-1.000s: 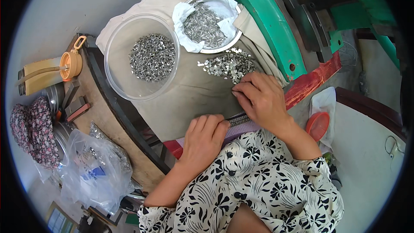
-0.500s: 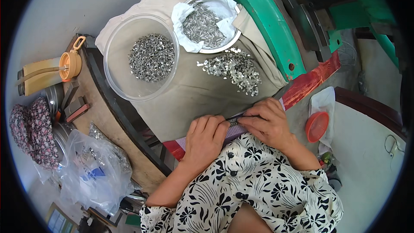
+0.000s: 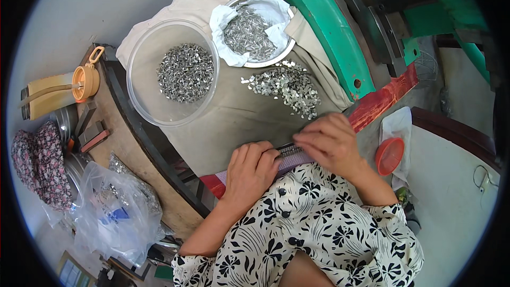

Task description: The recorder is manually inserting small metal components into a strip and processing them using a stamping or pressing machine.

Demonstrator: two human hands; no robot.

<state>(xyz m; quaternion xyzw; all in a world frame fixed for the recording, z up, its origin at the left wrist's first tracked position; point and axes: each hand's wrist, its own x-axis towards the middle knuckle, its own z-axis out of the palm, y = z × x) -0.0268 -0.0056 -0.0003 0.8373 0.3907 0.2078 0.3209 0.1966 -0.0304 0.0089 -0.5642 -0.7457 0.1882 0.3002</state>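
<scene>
At the near edge of the cloth lies a narrow dark strip [image 3: 289, 150] with a row of small metal pieces along it. My left hand [image 3: 249, 170] has its fingers curled round the strip's left end. Just above the right end, my right hand [image 3: 333, 141] is closed, thumb and fingertips together; whatever they pinch is too small to make out. Beyond the hands, a loose pile of small shiny metal chips [image 3: 289, 87] rests on the cloth. A clear round tub [image 3: 139, 82] holds small metal parts, and a cloth-lined metal bowl [image 3: 291, 48] holds thin metal pins.
A green machine frame [image 3: 324, 32] stands at the far right. On the wooden surface at left are a plastic bag [image 3: 114, 218], an orange-capped container [image 3: 86, 82] and a floral cloth [image 3: 40, 165]. A red bowl [image 3: 390, 156] sits at right; beige cloth [image 3: 207, 151] covers the work surface.
My right hand has lifted slightly up and away from the strip, baring more of its row of metal pieces. My left hand stays nearly in place.
</scene>
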